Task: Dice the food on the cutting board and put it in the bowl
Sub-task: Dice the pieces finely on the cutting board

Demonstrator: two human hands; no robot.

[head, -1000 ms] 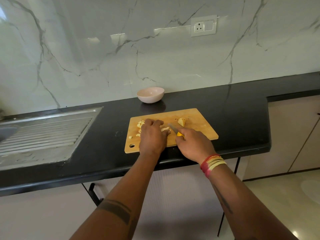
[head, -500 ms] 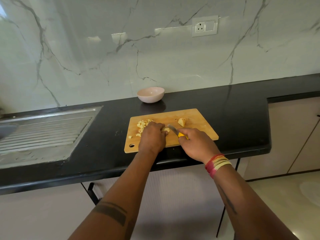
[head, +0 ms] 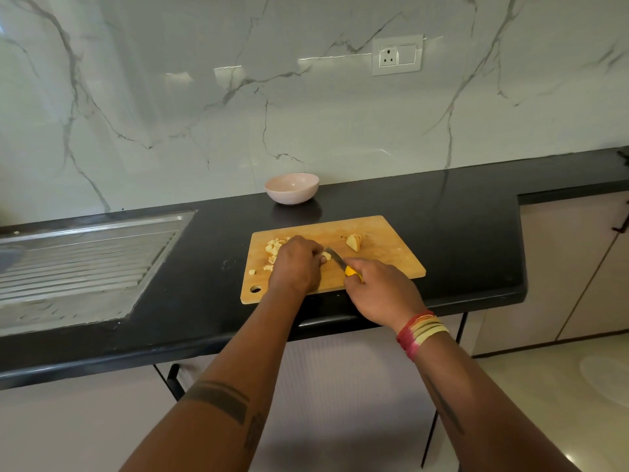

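A wooden cutting board [head: 384, 257] lies on the black counter. Several pale diced pieces [head: 274, 248] lie at its left side. A larger uncut wedge [head: 354, 242] sits at the board's back middle. My left hand [head: 295, 264] is curled over a small pale piece [head: 326, 256] and holds it down on the board. My right hand [head: 381, 291] grips a yellow-handled knife [head: 335, 257], its blade against that piece. A pink bowl [head: 292, 188] stands behind the board near the wall.
A steel sink drainboard [head: 85, 260] is set into the black counter [head: 476, 233] at the left. The counter's front edge runs just below the board. Cabinet fronts [head: 575, 267] stand at the right. A wall socket [head: 397, 55] is on the marble backsplash.
My right hand has shifted the knife slightly against the piece. My left hand has stayed over the piece, and more of the diced pile shows beside it.
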